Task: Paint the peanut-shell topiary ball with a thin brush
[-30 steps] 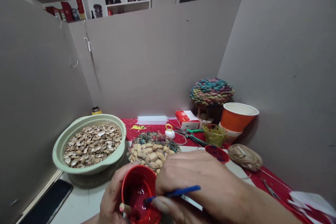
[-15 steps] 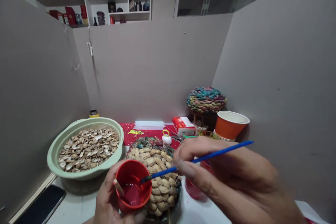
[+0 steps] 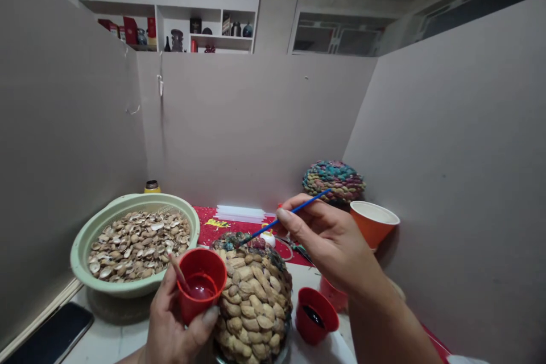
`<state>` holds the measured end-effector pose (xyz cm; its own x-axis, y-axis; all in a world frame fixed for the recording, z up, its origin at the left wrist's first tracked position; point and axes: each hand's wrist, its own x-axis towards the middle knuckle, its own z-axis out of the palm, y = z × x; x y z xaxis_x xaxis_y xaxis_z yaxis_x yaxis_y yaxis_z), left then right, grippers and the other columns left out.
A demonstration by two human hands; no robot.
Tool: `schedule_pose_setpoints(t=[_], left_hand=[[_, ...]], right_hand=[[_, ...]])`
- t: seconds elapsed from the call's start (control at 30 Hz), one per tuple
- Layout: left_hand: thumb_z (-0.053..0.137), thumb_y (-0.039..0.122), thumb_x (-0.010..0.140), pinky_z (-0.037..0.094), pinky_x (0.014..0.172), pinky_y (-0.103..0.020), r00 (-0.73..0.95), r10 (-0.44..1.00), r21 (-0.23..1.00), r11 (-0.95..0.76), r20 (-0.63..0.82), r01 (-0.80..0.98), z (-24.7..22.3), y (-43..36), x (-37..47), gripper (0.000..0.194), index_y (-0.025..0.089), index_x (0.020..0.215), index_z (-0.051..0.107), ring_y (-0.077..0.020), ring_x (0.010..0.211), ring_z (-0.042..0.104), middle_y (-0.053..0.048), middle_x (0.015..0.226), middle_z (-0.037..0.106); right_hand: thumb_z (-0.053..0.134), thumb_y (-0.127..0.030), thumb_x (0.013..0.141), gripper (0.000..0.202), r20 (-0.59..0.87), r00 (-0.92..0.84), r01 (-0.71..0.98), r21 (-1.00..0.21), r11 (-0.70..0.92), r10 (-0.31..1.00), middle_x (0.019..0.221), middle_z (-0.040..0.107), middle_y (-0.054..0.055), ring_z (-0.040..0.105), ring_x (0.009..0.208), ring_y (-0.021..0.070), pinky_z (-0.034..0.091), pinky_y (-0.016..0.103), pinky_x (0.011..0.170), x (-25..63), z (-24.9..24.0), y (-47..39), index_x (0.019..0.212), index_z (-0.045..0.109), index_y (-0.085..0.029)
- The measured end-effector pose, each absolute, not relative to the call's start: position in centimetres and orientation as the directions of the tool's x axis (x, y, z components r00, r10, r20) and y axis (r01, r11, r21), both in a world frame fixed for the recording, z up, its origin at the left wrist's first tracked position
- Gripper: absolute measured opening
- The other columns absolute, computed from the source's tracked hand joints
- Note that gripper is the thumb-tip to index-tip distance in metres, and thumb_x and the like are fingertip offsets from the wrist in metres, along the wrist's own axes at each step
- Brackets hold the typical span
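My left hand (image 3: 173, 321) grips a small red cup (image 3: 201, 283) of red paint, with a thin stick resting in it. My right hand (image 3: 328, 242) holds a blue paintbrush (image 3: 284, 218); its tip touches the top of a dome covered in peanut shells (image 3: 251, 296), where the upper part is painted in dark colours. The dome stands on the white table right in front of me, between both hands.
A pale green colander (image 3: 85, 239) of shell halves sits at the left. A second red paint cup (image 3: 315, 315) stands right of the dome, an orange paper cup (image 3: 373, 222) and a multicoloured painted dome (image 3: 334, 180) behind. A black phone (image 3: 46, 338) lies bottom left. Grey panels wall the desk.
The brush left the red cup and rose to the top of the peanut dome. My left hand lifted the cup slightly leftward. The view tilted up.
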<state>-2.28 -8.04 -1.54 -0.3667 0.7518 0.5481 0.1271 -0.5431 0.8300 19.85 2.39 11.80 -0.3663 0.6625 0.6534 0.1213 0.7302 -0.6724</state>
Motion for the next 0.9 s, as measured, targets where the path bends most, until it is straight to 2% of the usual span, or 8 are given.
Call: schedule_pose_setpoints(t=[0.17, 0.3, 0.57, 0.9], left_hand=[[0.086, 0.029, 0.075, 0.061, 0.092, -0.021, -0.386, 0.738, 0.829, -0.532, 0.553, 0.172, -1.9, -8.0, -2.4, 0.064, 0.028, 0.133, 0.06, -0.0196, 0.108, 0.077, -0.002, 0.124, 0.081], [0.085, 0.028, 0.075, 0.06, 0.096, -0.024, -0.376, 0.72, 0.811, -0.544, 0.583, 0.215, -2.3, -8.0, -2.5, 0.065, 0.028, 0.135, 0.06, -0.0211, 0.111, 0.076, -0.003, 0.127, 0.079], [0.084, 0.029, 0.077, 0.06, 0.095, -0.024, -0.356, 0.711, 0.794, -0.564, 0.606, 0.227, -2.0, -8.1, -2.6, 0.063, 0.03, 0.135, 0.061, -0.0211, 0.11, 0.077, -0.002, 0.125, 0.08], [0.083, 0.024, 0.078, 0.06, 0.093, -0.021, -0.313, 0.692, 0.76, -0.596, 0.65, 0.26, -2.3, -8.1, -2.7, 0.066, 0.035, 0.138, 0.058, -0.0187, 0.108, 0.077, 0.002, 0.126, 0.08]], right_hand=[[0.062, -0.045, 0.097, 0.029, 0.624, -0.395, 0.103, -0.699, 0.708, 0.674, 0.069, 0.064, 0.0, 0.061, 0.064, 0.013, 0.048, 0.023, 0.06, 19.5, 11.5, 2.8, 0.083, 0.065, -0.02], [0.06, -0.046, 0.097, 0.031, 0.616, -0.414, 0.092, -0.704, 0.704, 0.67, 0.071, 0.062, 0.0, 0.061, 0.065, 0.0135, 0.049, 0.024, 0.061, 19.4, 11.3, 2.4, 0.082, 0.064, -0.02], [0.057, -0.037, 0.1, 0.025, 0.625, -0.464, 0.138, -0.649, 0.748, 0.627, 0.074, 0.061, -0.001, 0.06, 0.07, 0.013, 0.047, 0.023, 0.065, 18.9, 11.5, 1.9, 0.082, 0.063, -0.02], [0.055, -0.044, 0.101, 0.028, 0.584, -0.48, 0.193, -0.657, 0.729, 0.654, 0.077, 0.062, 0.0, 0.06, 0.073, 0.0143, 0.047, 0.026, 0.067, 21.1, 11.9, 2.4, 0.087, 0.064, -0.021]])
